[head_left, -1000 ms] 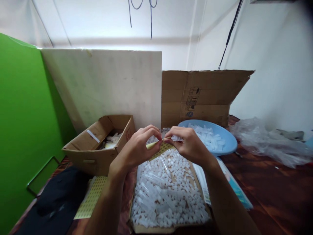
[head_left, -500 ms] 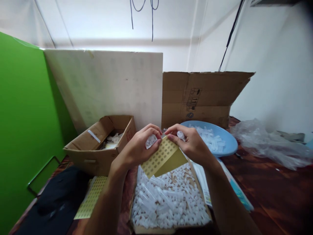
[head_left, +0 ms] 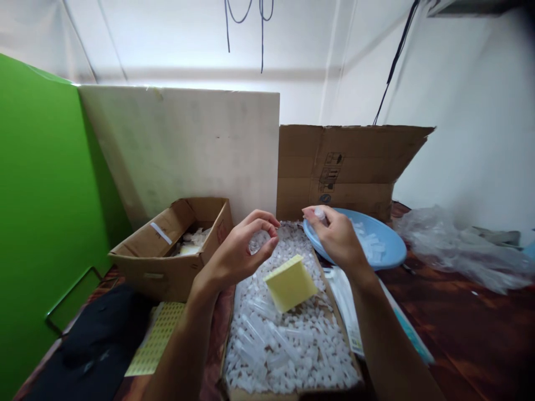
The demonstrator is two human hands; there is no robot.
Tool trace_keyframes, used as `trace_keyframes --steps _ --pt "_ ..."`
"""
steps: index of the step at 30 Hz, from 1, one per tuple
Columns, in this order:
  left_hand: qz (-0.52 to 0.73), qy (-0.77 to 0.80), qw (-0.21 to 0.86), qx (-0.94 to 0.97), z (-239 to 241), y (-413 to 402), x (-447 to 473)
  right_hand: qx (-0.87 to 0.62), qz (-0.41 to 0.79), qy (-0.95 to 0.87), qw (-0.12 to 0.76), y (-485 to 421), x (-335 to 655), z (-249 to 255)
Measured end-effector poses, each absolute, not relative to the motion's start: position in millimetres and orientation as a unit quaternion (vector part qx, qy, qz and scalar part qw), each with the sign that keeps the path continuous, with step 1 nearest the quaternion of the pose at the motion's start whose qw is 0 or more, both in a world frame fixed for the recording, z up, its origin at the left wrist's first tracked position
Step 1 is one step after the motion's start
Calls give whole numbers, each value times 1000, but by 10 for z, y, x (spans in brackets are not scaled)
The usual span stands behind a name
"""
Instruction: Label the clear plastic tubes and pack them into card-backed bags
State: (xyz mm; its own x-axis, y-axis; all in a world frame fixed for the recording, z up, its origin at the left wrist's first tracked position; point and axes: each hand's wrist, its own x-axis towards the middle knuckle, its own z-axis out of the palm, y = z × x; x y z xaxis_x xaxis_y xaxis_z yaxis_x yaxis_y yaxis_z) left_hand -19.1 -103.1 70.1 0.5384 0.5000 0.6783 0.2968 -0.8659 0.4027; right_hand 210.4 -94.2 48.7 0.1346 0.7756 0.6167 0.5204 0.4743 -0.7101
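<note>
My left hand (head_left: 246,245) is curled above the cardboard tray (head_left: 228,340), thumb and fingertips apart, with no object clearly visible between them. My right hand (head_left: 336,236) is closed around a small clear plastic tube (head_left: 320,215), whose round end pokes out above the fingers. Between and below the hands is a folded yellow sticker sheet (head_left: 290,284), tilted over the tray and touching neither hand. Small white plastic pieces (head_left: 330,356) fill the tray. Several clear tubes (head_left: 267,340) lie on top of them.
A blue basin (head_left: 395,245) of clear tubes stands behind my right hand. To the left are an open cardboard box (head_left: 154,273), yellow dotted sticker sheets (head_left: 156,340) and black cloth (head_left: 100,345). Crumpled plastic (head_left: 455,239) lies far right. Cardboard (head_left: 359,161) stands behind.
Both hands have let go of the yellow sticker sheet, which has dropped toward the tray and turned. My right hand has moved right, away from the left, still with the tube.
</note>
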Motion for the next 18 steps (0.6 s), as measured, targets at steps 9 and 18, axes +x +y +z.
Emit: trace_keyframes --steps 9,18 --pt "459 207 134 854 732 -1163 -55 -281 480 -465 688 -1066 1836 571" --pt "505 190 117 834 633 -1152 114 -222 659 -318 645 -1008 1633 507"
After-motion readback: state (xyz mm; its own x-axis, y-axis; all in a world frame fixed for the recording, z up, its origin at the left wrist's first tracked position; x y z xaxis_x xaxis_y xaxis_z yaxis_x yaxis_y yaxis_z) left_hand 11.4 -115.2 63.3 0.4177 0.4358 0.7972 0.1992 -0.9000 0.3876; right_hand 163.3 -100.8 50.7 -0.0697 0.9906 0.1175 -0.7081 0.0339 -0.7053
